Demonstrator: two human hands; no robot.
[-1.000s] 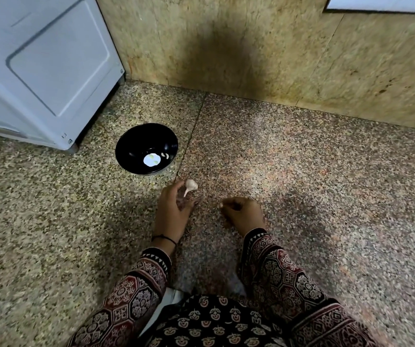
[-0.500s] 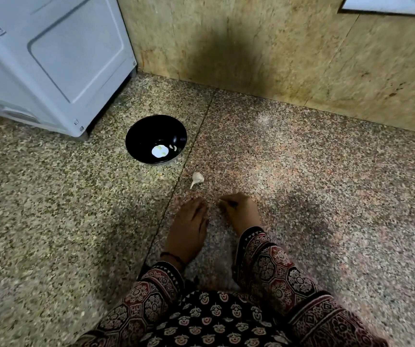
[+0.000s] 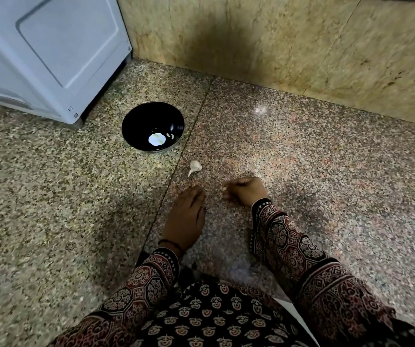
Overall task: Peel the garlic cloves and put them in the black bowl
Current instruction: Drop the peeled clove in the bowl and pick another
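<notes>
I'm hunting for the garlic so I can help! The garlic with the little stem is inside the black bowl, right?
Not quite. The head view shows the garlic with the little stem lying on the floor, outside the black bowl, between it and the left hand. The right hand pinches a small pale piece.

Pale garlic point(image 3: 194, 167) near black bowl point(image 3: 141, 121) with peeled cloves point(image 3: 172, 137)
</notes>
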